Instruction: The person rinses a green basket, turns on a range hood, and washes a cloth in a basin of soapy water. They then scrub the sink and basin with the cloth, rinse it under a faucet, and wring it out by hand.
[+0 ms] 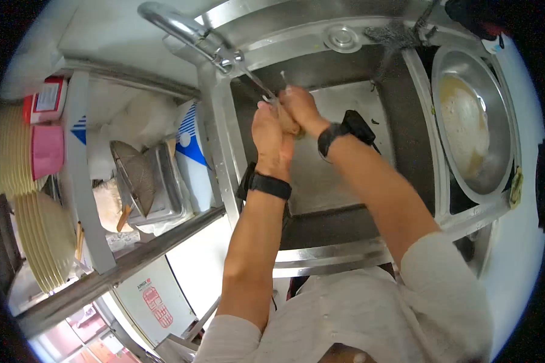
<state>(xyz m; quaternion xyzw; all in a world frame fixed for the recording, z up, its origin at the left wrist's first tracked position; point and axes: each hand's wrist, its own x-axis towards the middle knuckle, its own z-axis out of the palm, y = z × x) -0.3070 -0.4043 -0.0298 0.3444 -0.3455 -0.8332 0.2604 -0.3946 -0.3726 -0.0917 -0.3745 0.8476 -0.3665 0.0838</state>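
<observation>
Water runs from the chrome faucet (203,45) into the deep steel sink (339,181). Under the stream, my left hand (271,134) is curled round a small brownish item (289,123), too blurred to name. My right hand (301,107) is closed against the same item from the right, its fingers bent and partly smeared by motion. A short pale tip (283,75) sticks up just above my right hand. Both wrists wear black bands, and the hands touch or nearly touch over the sink's left part.
To the right stands an oval metal basin (502,136) with cloudy liquid. A drain cap (343,39) lies on the back rim beside a dark scouring mesh (389,35). Shelves on the left hold stacked plates (41,242), a pink container (47,150) and a clear lidded tub (163,187).
</observation>
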